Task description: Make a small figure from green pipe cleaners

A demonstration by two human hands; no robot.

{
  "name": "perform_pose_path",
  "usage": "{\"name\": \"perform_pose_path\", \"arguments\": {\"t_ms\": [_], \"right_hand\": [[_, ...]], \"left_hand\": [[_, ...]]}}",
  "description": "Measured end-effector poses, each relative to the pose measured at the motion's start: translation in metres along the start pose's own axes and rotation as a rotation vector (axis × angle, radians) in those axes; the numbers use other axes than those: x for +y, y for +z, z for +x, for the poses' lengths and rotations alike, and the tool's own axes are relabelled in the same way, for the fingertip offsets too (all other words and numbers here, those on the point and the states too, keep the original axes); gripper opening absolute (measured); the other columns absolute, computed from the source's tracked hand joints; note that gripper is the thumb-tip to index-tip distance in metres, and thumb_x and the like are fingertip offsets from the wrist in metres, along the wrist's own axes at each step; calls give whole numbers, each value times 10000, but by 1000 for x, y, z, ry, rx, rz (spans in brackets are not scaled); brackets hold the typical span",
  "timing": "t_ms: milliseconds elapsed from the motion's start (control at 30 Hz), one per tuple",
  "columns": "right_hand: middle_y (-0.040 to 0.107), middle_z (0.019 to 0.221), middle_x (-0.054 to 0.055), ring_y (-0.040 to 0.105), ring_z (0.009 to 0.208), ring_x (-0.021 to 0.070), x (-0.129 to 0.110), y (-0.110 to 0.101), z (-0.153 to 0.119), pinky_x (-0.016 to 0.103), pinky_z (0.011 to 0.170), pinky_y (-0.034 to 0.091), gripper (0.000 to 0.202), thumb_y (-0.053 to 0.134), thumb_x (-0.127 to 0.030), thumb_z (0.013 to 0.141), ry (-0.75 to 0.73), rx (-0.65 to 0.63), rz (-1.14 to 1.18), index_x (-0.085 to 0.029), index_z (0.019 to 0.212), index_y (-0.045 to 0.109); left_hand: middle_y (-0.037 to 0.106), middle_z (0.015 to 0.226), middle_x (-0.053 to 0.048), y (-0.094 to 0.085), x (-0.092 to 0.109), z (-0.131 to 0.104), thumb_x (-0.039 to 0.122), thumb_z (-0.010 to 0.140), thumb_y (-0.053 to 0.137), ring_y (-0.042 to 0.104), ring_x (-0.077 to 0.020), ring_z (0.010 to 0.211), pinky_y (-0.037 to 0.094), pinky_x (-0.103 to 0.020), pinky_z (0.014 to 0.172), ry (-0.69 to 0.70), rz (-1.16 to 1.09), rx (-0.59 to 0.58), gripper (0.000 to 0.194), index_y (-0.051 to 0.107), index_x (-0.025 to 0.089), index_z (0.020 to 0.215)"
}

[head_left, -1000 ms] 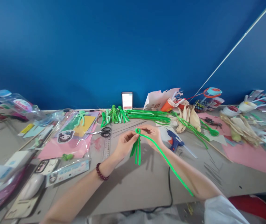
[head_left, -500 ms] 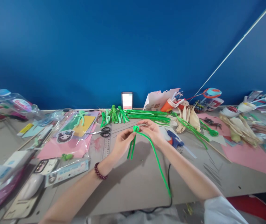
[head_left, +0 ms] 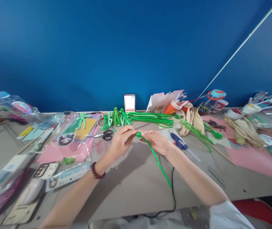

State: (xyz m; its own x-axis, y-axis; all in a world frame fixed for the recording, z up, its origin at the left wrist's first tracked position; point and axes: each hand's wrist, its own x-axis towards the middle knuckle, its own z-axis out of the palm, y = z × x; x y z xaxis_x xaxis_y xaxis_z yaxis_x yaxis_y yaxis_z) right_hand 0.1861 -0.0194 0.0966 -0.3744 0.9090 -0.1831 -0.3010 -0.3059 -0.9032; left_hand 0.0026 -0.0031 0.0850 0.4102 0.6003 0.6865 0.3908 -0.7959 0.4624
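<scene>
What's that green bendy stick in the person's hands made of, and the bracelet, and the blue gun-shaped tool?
The green stem looks like a fuzzy pipe cleaner, probably wire under matte fibre: it holds a small knot between the left hand and right hand. The bracelet seems to be glossy dark red beads, material unclear. The glue gun looks like smooth blue plastic.

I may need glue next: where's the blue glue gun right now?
The blue glue gun lies on the table, just right of the right hand.
</scene>
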Motion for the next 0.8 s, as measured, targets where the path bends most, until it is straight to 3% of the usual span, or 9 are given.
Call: {"name": "perform_pose_path", "arguments": {"t_ms": [200,400,600,800], "right_hand": [[690,876,42,530,798,141,0,-1,1,315,830,357,197,803,-323,577,51,5,-44,-179,695,737],[657,992,45,525,894,156,-3,3,-1,310,857,357,180,809,-313,565,42,-32,-50,-174,631,717],[649,996,38,524,919,156,4,1,-1,314,869,357,156,773,-326,630,25,-47,-23,-188,678,719],[648,995,22,533,974,176,5,3,-1,320,937,318,152,785,-311,614,-52,-56,-93,-187,669,716]], "left_hand": [[668,940,-55,-1,-11,-4,94,879,443,601,-150,864,403,-309,747,152,211,-40,232,608,209,994],[681,911,-45,-2,-9,-3,62,855,458,604,-146,840,406,-312,762,241,244,-29,269,598,217,1025],[686,894,-46,-4,-8,-4,64,854,418,609,-151,822,410,-323,783,237,333,-49,300,611,215,1028],[691,922,-63,-4,-5,-5,114,858,451,619,-161,843,411,-333,810,273,391,-78,270,609,199,1060]]}}
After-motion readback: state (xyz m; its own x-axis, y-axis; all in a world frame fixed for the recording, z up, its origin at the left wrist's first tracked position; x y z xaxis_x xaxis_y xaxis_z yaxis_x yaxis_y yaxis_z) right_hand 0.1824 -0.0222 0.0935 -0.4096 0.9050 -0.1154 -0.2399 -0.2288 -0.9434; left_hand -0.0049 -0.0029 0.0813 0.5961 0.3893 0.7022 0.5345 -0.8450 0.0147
